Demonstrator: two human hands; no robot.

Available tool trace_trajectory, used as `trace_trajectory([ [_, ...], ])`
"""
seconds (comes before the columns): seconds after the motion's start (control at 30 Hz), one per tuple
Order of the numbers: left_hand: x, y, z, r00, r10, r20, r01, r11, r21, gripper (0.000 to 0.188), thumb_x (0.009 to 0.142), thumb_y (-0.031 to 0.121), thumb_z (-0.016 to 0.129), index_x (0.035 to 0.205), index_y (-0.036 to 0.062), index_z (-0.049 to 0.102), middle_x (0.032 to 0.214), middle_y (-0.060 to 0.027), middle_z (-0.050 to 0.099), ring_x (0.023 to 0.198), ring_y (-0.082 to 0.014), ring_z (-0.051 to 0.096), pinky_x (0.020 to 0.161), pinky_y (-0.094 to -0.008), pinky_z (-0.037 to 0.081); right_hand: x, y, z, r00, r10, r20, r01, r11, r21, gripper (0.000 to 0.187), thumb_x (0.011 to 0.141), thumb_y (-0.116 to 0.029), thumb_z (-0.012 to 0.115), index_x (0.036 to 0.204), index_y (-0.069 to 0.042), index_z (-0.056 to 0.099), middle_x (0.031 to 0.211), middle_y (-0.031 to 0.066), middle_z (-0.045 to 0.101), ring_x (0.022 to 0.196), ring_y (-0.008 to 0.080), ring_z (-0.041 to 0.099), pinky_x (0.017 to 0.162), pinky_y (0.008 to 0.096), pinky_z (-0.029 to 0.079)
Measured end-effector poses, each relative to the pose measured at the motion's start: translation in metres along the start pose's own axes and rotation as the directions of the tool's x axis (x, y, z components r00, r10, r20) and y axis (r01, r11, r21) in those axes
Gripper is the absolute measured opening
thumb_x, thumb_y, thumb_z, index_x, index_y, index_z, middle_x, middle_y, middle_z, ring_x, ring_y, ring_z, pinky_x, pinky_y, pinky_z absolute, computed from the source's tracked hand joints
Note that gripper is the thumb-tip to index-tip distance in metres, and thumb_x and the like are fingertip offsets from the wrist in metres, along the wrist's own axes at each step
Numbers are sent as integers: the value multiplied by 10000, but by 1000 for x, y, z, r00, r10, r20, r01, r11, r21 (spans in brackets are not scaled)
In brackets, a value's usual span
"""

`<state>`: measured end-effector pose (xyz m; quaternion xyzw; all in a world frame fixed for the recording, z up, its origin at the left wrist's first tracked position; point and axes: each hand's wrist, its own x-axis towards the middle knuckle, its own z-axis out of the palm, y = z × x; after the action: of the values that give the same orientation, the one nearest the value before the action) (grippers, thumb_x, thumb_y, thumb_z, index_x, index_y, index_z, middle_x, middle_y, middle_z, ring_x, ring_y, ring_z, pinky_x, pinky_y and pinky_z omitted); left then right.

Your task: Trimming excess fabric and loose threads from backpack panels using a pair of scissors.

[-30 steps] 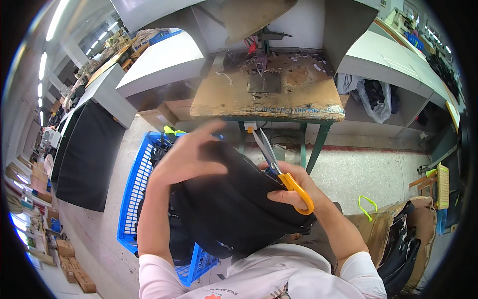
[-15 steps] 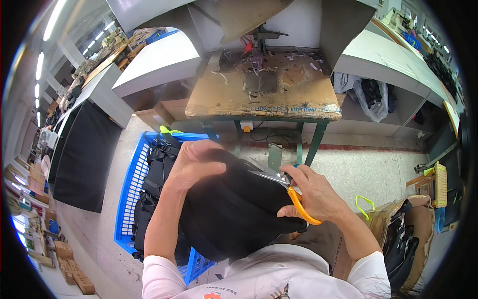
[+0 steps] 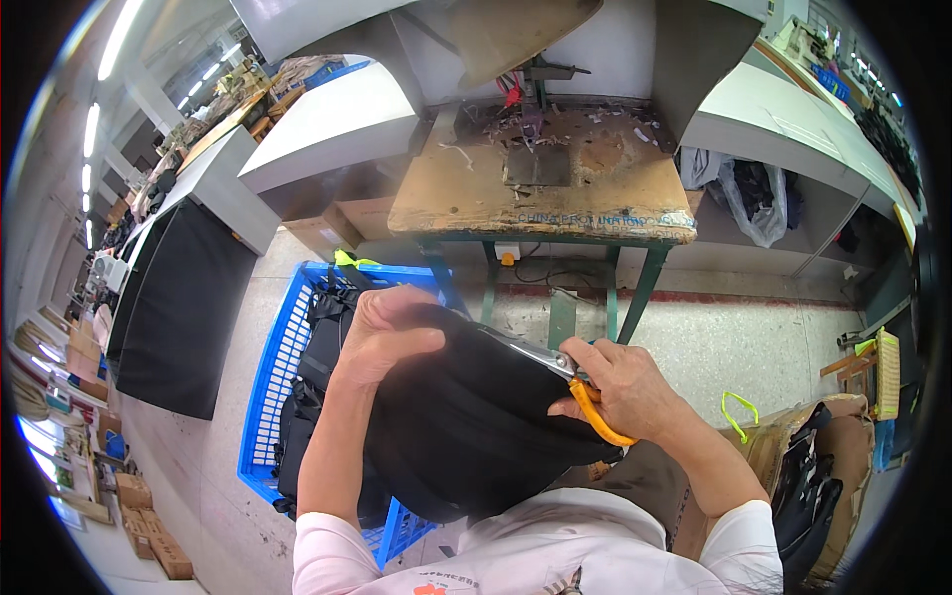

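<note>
A large piece of black fabric (image 3: 476,426) hangs over my lap, its upper edge lifted. My left hand (image 3: 392,332) pinches that edge at the upper left, thumb and fingers closed on it. Orange-handled scissors (image 3: 595,412) are in my right hand (image 3: 620,382), fingers round the handles. Their metal blades reach left along the top edge of the fabric, toward my left hand, and look nearly closed. The blade tips are hard to make out against the black cloth.
Beside me on the left stands a blue plastic basket (image 3: 260,397) of black items. Ahead is a worn wooden worktable (image 3: 446,203) with a machine and scraps. A cardboard box (image 3: 848,426) of black pieces stands at right, a neon-yellow strap (image 3: 736,416) at its edge.
The scissor blades have gone from parted to nearly closed at the fabric's edge. My left hand keeps its grip. The whole view has shifted slightly.
</note>
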<state>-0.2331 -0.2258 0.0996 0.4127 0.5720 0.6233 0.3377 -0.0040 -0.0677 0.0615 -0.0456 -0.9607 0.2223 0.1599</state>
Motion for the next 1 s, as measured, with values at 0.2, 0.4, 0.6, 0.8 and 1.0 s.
trace_trajectory([
  [0.2, -1, 1, 1, 1000, -4, 27, 4, 1000, -23, 247, 596, -61, 669, 835, -5, 638, 777, -32, 629, 696, -99, 571, 662, -226, 463, 11, -4, -8, 993, -66, -98, 68, 998, 16, 538, 759, -488, 599, 1055, -62, 455, 667, 116, 514, 607, 268, 542, 514, 362, 424],
  [0.4, -2, -1, -2, 998, 45, 32, -46, 999, 24, 256, 597, -69, 672, 843, -6, 637, 792, -28, 619, 702, -99, 565, 649, -224, 458, 13, -3, -4, 999, -29, 33, 27, 998, 63, 517, 761, -505, 586, 1008, -70, 457, 698, 126, 528, 636, 276, 553, 528, 363, 431],
  [0.6, -4, 3, -1, 997, 72, -5, -71, 991, 117, 260, 582, -80, 685, 827, -4, 641, 772, -22, 613, 691, -91, 552, 637, -222, 453, 16, -6, -9, 999, -18, 46, 15, 997, 73, 520, 764, -519, 574, 1008, -75, 457, 724, 133, 537, 664, 274, 556, 551, 363, 447],
  [0.8, -5, 14, 10, 982, 187, -7, -172, 915, 365, 241, 578, 99, 778, 717, 18, 599, 658, -19, 578, 607, -102, 527, 589, -221, 405, 26, -15, -21, 998, -57, 23, 57, 998, 6, 536, 767, -523, 567, 1019, -64, 455, 745, 159, 529, 722, 290, 551, 578, 365, 457],
  [1.0, -5, 15, 10, 976, 218, 27, -208, 877, 433, 214, 561, -39, 714, 747, 8, 619, 684, -12, 582, 641, -88, 526, 600, -219, 424, 23, -10, -10, 996, -2, 88, -3, 998, 63, 559, 740, -477, 618, 1078, -71, 435, 768, 124, 516, 701, 290, 535, 596, 361, 432],
])
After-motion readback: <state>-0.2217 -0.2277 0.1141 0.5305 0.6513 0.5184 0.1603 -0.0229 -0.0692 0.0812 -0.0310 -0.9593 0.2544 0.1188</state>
